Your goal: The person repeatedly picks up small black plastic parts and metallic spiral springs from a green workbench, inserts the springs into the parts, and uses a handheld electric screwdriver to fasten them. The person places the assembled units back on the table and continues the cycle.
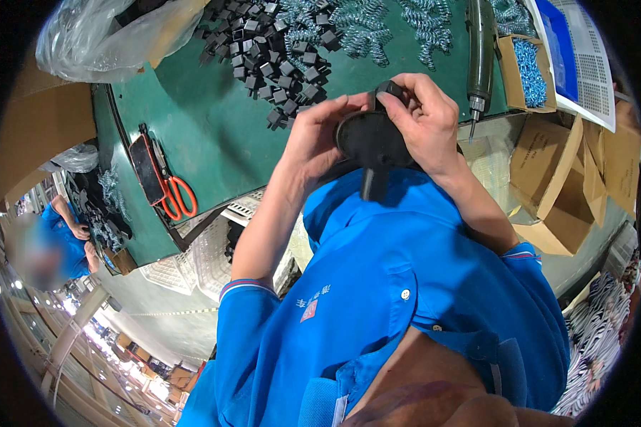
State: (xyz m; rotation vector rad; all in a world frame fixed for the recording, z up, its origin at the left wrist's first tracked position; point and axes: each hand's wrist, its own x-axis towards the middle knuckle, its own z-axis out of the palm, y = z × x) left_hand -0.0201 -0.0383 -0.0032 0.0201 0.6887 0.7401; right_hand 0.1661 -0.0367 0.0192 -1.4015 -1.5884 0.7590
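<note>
Close above my lap, at the table's near edge, both hands hold a black round part (374, 142) with a flat disc face and a short stem pointing toward me. My left hand (320, 135) is closed around the disc's left rim, its fingers partly behind it. At the top right, my right hand (429, 121) pinches a small black piece (389, 90) between thumb and fingers, against the disc's upper edge. How that piece joins the disc is hidden by my fingers. Beyond my hands lies a heap of small black blocks (281, 75) on the green table (199, 121).
Metal springs (427, 28) lie in piles at the far side. An electric screwdriver (479, 64) hangs at the right, beside a box of screws (530, 71). Orange-handled scissors (174, 188) and a dark phone-like slab (147, 169) lie left. Cardboard boxes (559, 181) stand right; a co-worker (60, 235) sits far left.
</note>
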